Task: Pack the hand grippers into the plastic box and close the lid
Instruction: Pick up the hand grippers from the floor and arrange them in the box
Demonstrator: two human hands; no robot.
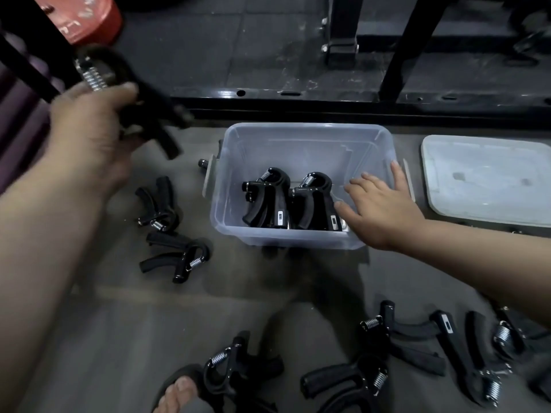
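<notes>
A clear plastic box stands open on the floor, with two black hand grippers upright inside, side by side. My left hand is raised at the upper left, shut on another black hand gripper with a steel spring, blurred by motion. My right hand rests open with fingers spread over the box's right near corner, touching its rim. The grey lid lies flat to the right of the box. Several loose grippers lie on the floor left of the box and along the bottom.
A black metal rack frame runs across behind the box. A red weight plate is at the top left. My foot in a sandal shows at the bottom edge among the loose grippers.
</notes>
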